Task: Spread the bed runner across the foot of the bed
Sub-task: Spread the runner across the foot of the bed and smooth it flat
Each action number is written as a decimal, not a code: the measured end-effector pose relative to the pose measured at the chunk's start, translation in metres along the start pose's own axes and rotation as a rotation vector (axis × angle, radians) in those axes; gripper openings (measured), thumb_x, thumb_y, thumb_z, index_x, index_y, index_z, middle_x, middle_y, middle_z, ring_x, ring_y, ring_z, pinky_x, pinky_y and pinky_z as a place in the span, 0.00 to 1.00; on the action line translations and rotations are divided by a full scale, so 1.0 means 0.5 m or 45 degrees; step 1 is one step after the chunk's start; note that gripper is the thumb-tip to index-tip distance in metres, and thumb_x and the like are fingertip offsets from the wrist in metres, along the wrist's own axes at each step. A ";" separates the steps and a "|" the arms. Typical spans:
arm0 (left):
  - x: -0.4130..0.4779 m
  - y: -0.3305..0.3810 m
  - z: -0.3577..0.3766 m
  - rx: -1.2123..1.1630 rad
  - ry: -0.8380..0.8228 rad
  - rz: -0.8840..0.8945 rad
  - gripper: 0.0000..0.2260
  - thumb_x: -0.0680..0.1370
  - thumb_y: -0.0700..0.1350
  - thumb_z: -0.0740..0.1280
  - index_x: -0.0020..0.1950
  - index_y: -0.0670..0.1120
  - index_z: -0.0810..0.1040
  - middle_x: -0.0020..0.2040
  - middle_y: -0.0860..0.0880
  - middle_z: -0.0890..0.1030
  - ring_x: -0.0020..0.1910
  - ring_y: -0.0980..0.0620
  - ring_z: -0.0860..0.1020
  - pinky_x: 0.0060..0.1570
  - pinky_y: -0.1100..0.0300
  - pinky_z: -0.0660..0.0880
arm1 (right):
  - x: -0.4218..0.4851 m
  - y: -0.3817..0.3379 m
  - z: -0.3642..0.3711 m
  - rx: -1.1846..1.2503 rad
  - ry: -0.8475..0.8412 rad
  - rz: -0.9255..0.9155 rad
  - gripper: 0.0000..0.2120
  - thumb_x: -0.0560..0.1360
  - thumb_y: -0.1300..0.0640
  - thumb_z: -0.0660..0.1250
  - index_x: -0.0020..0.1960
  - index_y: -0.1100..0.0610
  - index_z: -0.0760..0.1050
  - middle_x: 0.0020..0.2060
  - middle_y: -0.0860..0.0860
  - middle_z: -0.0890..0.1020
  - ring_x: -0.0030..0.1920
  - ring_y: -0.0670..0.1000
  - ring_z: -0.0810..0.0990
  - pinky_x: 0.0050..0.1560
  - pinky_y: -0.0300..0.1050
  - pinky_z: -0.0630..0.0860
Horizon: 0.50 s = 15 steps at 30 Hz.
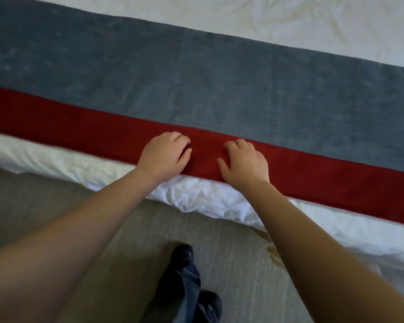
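Note:
The bed runner (196,89) lies flat across the white bed (289,19), a wide grey-blue band with a red stripe (336,183) along its near edge. My left hand (163,155) and my right hand (245,162) rest side by side on the red stripe near the middle, palms down, fingers curled loosely against the cloth. Neither hand pinches or lifts the fabric as far as I can see. The runner runs out of view at both sides.
White crumpled bedding (196,197) hangs over the bed's near edge below the runner. Beige carpet (56,206) covers the floor, with a brownish stain (273,252). My dark shoes and trouser leg (187,276) stand close to the bed.

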<state>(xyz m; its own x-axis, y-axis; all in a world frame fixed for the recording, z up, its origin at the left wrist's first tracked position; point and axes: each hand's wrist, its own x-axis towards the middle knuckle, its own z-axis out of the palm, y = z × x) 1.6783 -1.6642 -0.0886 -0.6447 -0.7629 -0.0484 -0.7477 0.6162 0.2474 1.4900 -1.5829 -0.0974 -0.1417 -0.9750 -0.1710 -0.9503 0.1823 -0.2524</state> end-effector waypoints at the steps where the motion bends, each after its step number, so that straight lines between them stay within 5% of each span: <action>1: -0.029 -0.004 0.004 0.002 -0.044 0.024 0.12 0.77 0.46 0.63 0.57 0.43 0.78 0.52 0.46 0.80 0.50 0.45 0.78 0.47 0.49 0.76 | -0.019 -0.014 0.014 -0.025 -0.033 -0.050 0.17 0.75 0.46 0.61 0.59 0.54 0.72 0.53 0.52 0.75 0.54 0.55 0.74 0.44 0.48 0.70; 8: -0.120 -0.037 0.025 0.213 -0.189 0.020 0.13 0.74 0.38 0.64 0.57 0.44 0.78 0.52 0.47 0.78 0.50 0.45 0.75 0.45 0.51 0.74 | -0.074 -0.068 0.078 -0.171 -0.032 -0.186 0.09 0.73 0.58 0.63 0.52 0.55 0.75 0.45 0.51 0.76 0.46 0.53 0.75 0.34 0.44 0.63; 15: -0.126 -0.084 0.022 0.334 -0.187 -0.011 0.09 0.74 0.35 0.63 0.50 0.43 0.80 0.45 0.46 0.79 0.45 0.45 0.76 0.40 0.53 0.71 | -0.080 -0.088 0.076 -0.222 0.056 -0.153 0.10 0.55 0.71 0.71 0.30 0.60 0.74 0.27 0.54 0.74 0.28 0.56 0.75 0.24 0.38 0.58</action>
<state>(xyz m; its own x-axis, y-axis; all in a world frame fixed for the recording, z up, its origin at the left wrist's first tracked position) 1.7486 -1.6397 -0.1064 -0.6399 -0.7437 -0.1938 -0.7565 0.6539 -0.0114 1.5483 -1.5473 -0.1158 -0.0332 -0.9937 -0.1069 -0.9941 0.0439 -0.0995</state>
